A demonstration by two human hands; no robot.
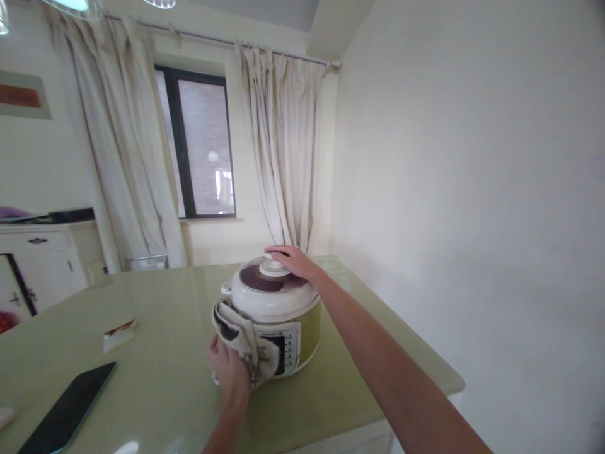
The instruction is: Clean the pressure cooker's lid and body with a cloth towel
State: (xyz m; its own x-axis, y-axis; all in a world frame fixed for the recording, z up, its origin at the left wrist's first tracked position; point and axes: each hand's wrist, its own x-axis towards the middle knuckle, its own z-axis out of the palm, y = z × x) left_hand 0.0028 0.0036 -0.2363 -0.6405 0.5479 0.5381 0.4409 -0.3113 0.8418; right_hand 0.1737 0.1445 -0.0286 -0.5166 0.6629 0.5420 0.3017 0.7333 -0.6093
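A white and green electric pressure cooker [309, 334] stands on the table, its control panel on the near side. My left hand [229, 366] is closed on a folded cream cloth with dark patches [246, 337], which lies against the cooker's front left side and covers part of the panel. Over the top, my right hand [295, 260] holds the lid's white knob [274, 268], with the fingers laid across it. The lid [265, 301] is on the cooker. The fingertips of my left hand are partly hidden.
The glossy green table [170, 328] runs along the right wall. On its left lie a dark tablet-like slab [70, 407] and a small pale packet [119, 335]. A white cabinet [51, 246] and curtains [283, 139] beside a window [208, 145] are behind.
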